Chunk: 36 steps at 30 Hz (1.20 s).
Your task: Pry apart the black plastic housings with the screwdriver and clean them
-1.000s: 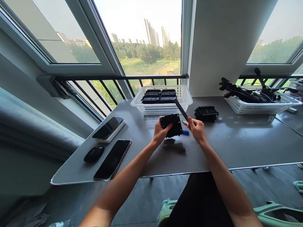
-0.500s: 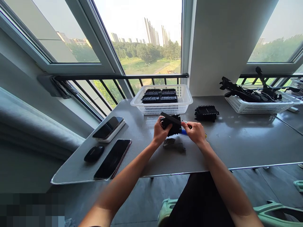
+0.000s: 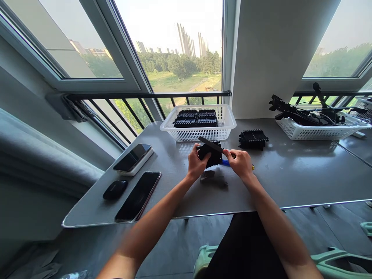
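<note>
Plainly, left hand grips unlabelled black part; right hand pinches dark strip

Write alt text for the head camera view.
Two bare hands work over a grey table: the left hand grips a black block, the right hand lays a thin black strip across it. Behind stands a white basket of similar blocks.

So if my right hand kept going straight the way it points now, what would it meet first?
Probably the black ribbed plastic block held by the left hand; the right hand points left at it, though depth is unclear.
</note>
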{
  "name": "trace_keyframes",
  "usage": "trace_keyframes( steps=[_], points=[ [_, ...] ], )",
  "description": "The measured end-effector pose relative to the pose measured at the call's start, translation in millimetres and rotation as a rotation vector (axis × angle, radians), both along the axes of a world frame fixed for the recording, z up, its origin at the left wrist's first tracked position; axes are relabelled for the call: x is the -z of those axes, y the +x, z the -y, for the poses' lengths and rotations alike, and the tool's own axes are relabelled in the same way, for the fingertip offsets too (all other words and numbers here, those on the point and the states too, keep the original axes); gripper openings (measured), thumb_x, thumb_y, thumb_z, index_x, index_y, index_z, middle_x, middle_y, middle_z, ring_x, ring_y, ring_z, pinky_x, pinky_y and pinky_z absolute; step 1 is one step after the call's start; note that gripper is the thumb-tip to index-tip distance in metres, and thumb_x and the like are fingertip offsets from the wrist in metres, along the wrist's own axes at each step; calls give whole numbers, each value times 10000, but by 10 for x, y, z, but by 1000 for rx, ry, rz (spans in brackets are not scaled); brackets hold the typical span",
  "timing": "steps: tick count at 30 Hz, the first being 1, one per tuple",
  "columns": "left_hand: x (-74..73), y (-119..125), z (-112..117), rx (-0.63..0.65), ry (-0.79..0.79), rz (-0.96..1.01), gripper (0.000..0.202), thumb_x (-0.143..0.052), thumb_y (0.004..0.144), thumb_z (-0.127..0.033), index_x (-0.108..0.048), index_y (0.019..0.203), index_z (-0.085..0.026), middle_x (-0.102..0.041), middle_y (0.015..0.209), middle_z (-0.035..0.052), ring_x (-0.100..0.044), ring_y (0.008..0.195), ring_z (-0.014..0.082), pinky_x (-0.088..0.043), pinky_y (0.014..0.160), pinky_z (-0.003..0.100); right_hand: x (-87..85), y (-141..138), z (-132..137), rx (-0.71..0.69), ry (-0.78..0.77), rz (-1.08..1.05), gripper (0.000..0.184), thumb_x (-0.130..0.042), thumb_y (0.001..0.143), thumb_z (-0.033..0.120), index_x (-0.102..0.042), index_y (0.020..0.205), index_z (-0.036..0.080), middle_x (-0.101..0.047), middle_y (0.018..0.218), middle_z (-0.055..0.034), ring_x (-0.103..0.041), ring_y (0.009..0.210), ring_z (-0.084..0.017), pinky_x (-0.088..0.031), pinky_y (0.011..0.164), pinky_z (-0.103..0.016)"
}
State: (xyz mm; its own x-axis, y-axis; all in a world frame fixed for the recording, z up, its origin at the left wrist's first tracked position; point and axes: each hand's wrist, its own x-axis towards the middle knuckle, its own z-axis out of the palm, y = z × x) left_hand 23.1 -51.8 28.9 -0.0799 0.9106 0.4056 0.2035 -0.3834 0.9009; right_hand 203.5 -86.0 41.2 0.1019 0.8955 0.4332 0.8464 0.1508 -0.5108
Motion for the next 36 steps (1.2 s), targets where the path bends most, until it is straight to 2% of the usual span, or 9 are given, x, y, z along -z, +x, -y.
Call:
trace_keyframes(
  steps=[8,13,20,26,31,36],
  points=[
    [-7,-3,-6,-40,-13,-24,309,-702,685,-302,-458,857,-225,-563,642,-51,-541,578,128,-418,558,233,23,59,-18,115,26,6,578,-368,926,626,-688,696,204,-671,669,-85,-565,616,-189,-202,551,-280],
    [-6,3,-2,-75,-5,-48,330,-709,679,-308,-461,880,-226,-566,633,-49,-548,572,135,-422,552,239,23,28,-17,19,12,5,573,-373,924,628,-678,677,210,-676,664,-75,-573,614,-187,-211,545,-281],
    [-25,27,30,-87,18,-32,331,-713,671,-280,-459,874,-222,-567,627,-57,-570,574,132,-423,543,224,22,-42,3,37,-9,16,579,-366,935,609,-675,663,202,-686,673,-73,-566,616,-177,-211,548,-282],
    [-35,27,30,-114,55,-44,320,-707,674,-256,-444,854,-220,-565,622,-62,-560,564,122,-418,536,214,39,-90,-5,-24,-56,13,571,-365,941,593,-681,669,202,-676,655,-56,-556,609,-162,-221,548,-272],
    [-17,28,21,-125,45,-39,323,-707,674,-265,-446,860,-221,-575,632,-58,-562,574,125,-427,550,218,40,-82,-12,-20,-39,-32,592,-343,950,586,-660,638,196,-655,609,-45,-517,565,-149,-225,546,-271],
    [-22,29,22,-104,61,-40,320,-714,670,-267,-448,841,-218,-563,635,-59,-562,584,125,-425,552,217,47,-128,-14,-115,-54,-24,613,-348,945,594,-643,587,193,-653,607,-46,-508,555,-143,-220,546,-279]
  ],
)
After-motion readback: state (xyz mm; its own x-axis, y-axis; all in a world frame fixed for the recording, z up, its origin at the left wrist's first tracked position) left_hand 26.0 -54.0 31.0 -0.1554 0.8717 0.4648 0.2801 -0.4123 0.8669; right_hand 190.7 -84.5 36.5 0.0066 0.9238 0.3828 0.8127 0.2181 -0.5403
